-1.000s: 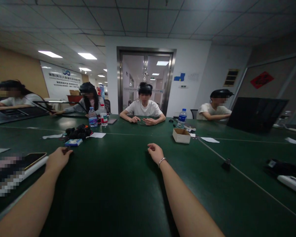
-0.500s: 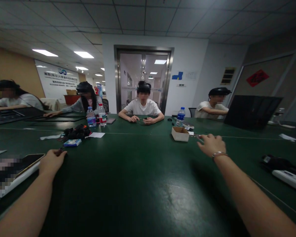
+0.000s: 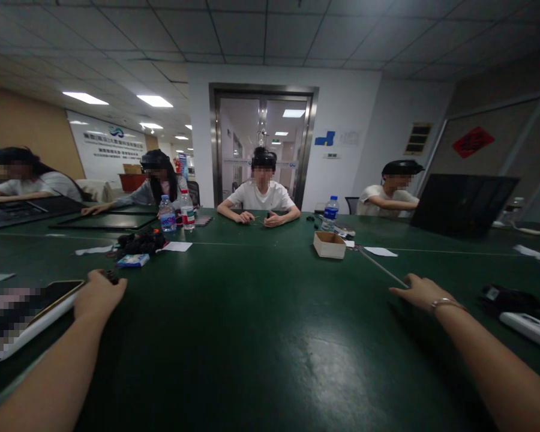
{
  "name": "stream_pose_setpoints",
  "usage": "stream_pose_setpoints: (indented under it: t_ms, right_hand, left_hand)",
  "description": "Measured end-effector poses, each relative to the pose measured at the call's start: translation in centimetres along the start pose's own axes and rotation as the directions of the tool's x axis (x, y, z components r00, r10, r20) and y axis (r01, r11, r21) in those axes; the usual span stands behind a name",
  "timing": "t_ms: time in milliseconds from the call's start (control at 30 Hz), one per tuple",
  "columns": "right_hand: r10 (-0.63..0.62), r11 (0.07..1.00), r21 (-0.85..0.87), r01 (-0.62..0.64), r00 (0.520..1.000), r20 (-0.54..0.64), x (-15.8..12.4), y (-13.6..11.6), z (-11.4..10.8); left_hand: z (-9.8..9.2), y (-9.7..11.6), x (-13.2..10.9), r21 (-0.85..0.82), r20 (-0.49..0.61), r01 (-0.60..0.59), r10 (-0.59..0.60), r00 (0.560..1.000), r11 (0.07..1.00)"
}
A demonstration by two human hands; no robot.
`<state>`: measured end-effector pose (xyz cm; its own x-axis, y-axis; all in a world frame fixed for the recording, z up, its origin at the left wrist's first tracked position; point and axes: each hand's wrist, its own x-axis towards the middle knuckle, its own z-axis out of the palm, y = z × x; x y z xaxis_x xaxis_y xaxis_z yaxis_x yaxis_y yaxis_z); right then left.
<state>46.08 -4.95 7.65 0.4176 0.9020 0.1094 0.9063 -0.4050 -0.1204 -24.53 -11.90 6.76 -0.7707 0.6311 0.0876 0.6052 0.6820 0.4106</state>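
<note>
At the left, my left hand (image 3: 98, 295) is closed over a small dark cylindrical object (image 3: 112, 276), whose kind I cannot make out. It rests beside a phone (image 3: 63, 293) and a long white object under it. My right hand (image 3: 425, 294), on the right side of the table, pinches the near end of a thin grey rod (image 3: 384, 269). The rod's far end points toward an open cardboard box (image 3: 329, 246) and a white paper (image 3: 381, 251). What the far end touches is unclear.
Across the green table (image 3: 252, 324) sit several people wearing head gear. A black bundle (image 3: 140, 242), a blue packet (image 3: 134, 260) and bottles (image 3: 167, 214) stand at left centre. Another bottle (image 3: 330, 213) is behind the box. A black-and-white device (image 3: 528, 330) lies far right.
My right hand has drawn back toward me and to the right, with the grey rod now showing along its length. The white paper behind it has come into view. My left hand has barely shifted.
</note>
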Motion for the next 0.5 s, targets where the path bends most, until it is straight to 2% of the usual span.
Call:
stream_pose_setpoints:
  t_ms: [100, 233, 333, 400, 500]
  right_hand:
    - [-0.019, 0.999, 0.032, 0.016, 0.996, 0.088, 0.0, -0.5, 0.0]
    - [-0.013, 0.996, 0.091, 0.008, 0.999, 0.050, -0.1, -0.8, 0.2]
    - [-0.001, 0.993, 0.117, 0.000, 1.000, 0.008, 0.1, -0.5, 0.6]
    - [-0.004, 0.992, 0.123, 0.008, 0.999, -0.032, 0.4, -0.4, 1.1]
    - [-0.030, 0.981, 0.189, 0.049, 0.995, -0.100, 0.7, -1.4, 2.1]
  left_hand:
    - [-0.3, 0.3, -0.3, 0.022, 0.014, -0.024, 0.024, 1.000, 0.999]
    - [-0.7, 0.5, -0.9, 0.052, -0.016, -0.062, 0.063, 0.998, 0.997]
    - [-0.7, 0.5, -1.3, 0.115, -0.126, -0.116, 0.130, 0.984, 0.987]
    - [-0.5, 0.7, -1.5, 0.195, -0.250, -0.183, 0.229, 0.941, 0.964]
    - [0.2, 1.8, -1.9, 0.313, -0.403, -0.326, 0.436, 0.805, 0.892]
